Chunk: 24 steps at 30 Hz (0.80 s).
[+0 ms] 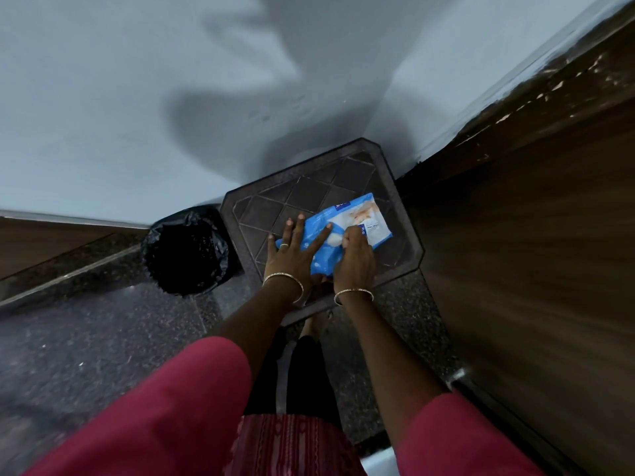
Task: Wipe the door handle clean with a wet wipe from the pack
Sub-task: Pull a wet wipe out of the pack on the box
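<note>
The left hand [292, 250] lies flat with fingers spread, pressing down on the near-left end of the pack of wet wipes [343, 231]. A ring sits on one finger and a thin bangle circles the wrist. The right hand [355, 259] is closed into a pinch at the middle of the pack, fingertips gathered on a white wet wipe [335, 239] showing at the opening; a matching bangle circles that wrist. Both forearms emerge from red sleeves [171, 407].

The pack is blue with a pale printed panel and lies flat and askew on the top of a dark brown plastic stool [395, 266], nearer the stool's right edge, its far end pointing to the far-right corner. The stool top carries a moulded diamond grid and has clipped corners.

Just beside the stool's left edge stands a bin lined with a black bag [187, 252]. The floor [103, 338] is dark speckled stone. A dark wooden door [532, 252] runs along the right; a pale wall [103, 97] lies beyond. The door handle cannot be made out.
</note>
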Motion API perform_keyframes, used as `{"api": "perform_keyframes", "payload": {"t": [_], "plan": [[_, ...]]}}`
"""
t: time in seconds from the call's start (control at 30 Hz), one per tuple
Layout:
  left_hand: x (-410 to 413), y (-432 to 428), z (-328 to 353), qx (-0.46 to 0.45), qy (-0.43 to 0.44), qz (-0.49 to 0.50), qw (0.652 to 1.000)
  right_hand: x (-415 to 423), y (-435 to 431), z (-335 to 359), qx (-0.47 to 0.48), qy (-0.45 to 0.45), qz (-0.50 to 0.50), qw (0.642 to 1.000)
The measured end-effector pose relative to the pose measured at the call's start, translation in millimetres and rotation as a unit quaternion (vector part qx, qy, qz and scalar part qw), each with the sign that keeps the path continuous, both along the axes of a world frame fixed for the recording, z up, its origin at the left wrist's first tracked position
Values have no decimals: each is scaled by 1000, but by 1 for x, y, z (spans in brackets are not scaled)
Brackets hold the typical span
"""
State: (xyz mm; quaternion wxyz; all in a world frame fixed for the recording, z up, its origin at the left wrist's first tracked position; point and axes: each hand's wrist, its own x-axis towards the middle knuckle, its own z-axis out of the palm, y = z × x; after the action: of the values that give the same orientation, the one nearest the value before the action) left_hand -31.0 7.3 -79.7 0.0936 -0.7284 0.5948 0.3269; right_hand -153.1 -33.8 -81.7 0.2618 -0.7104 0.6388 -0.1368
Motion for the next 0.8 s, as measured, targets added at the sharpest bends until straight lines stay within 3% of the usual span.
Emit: {"api": "perform_keyframes", "payload": {"t": [0.3,0.5,0.57,0.63,0.73,0.8], "plan": [[-3,-4,5,39,-25,-15,999,-5,-3,10,13,-106,-111,988],[-5,-7,7,52,-23,-2,998,-8,-10,15,60,-210,-224,950],[-6,-8,7,60,-21,0,998,-10,-18,18,112,-288,-311,899],[-6,-8,7,62,-13,7,998,-16,-30,21,172,-382,-402,814],[-5,-8,5,66,-6,9,998,-31,-43,36,230,-484,-452,713],[-2,-11,7,78,2,2,997,-40,-47,45,254,-509,-453,686]]}}
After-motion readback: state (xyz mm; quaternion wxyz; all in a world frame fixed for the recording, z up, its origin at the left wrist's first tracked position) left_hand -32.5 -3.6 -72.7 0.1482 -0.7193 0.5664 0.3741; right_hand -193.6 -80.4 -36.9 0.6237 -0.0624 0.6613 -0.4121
